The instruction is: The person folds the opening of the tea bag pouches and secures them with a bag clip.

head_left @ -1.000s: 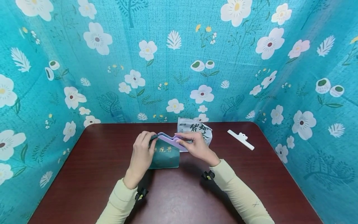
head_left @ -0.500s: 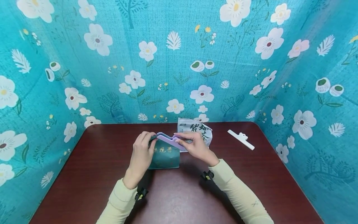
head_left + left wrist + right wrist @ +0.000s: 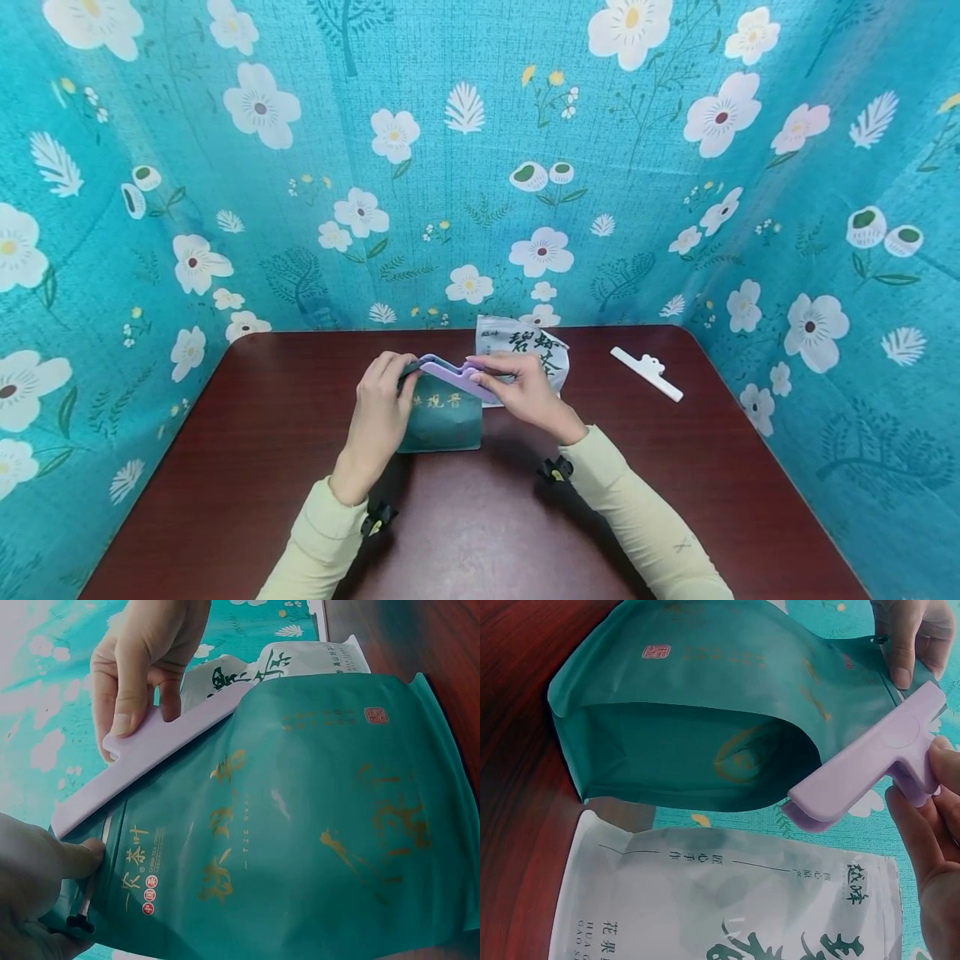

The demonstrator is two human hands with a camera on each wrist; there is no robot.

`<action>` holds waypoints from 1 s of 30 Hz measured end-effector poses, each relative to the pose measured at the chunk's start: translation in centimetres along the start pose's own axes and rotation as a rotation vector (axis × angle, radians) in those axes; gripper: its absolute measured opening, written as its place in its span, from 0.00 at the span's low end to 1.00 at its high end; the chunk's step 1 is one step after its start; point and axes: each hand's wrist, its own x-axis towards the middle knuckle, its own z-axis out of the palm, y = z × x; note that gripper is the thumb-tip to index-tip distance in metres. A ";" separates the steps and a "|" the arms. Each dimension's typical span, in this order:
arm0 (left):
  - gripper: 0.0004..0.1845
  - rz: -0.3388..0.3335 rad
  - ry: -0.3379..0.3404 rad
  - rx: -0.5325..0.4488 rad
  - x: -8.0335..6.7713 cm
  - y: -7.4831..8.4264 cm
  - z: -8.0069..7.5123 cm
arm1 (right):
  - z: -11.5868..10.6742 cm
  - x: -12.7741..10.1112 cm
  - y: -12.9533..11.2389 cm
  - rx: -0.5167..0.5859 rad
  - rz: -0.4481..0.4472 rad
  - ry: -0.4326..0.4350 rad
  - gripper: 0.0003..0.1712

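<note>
The left hand (image 3: 378, 417) pinches the top corner of the green pouch (image 3: 300, 825), which stands on the surface (image 3: 465, 517) between both hands. The right hand (image 3: 525, 392) grips the lilac clip (image 3: 870, 769) in curled fingers (image 3: 124, 690) over the pouch's top edge. A white pouch (image 3: 727, 900) lies just behind the fingers.

white bag (image 3: 534, 354): lower part hidden behind right hand (image 3: 525, 392) | print unreadable

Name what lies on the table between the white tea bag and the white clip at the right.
Nothing: between the white tea bag and the white clip, the head view shows only bare table.
</note>
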 end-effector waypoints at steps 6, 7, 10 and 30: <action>0.11 -0.004 0.007 0.001 0.0 0.1 0.0 | 0.4 0.2 1.2 0.029 0.058 -0.013 0.16; 0.11 -0.006 0.007 -0.002 0.0 0.1 0.0 | 0.4 0.2 1.5 0.033 0.065 -0.016 0.16; 0.11 -0.013 0.006 -0.005 0.0 0.1 0.0 | 0.5 0.1 2.3 0.056 0.067 -0.014 0.16; 0.16 -0.059 -0.043 -0.016 0.4 0.4 -0.6 | 0.3 0.0 2.4 0.163 0.125 -0.060 0.19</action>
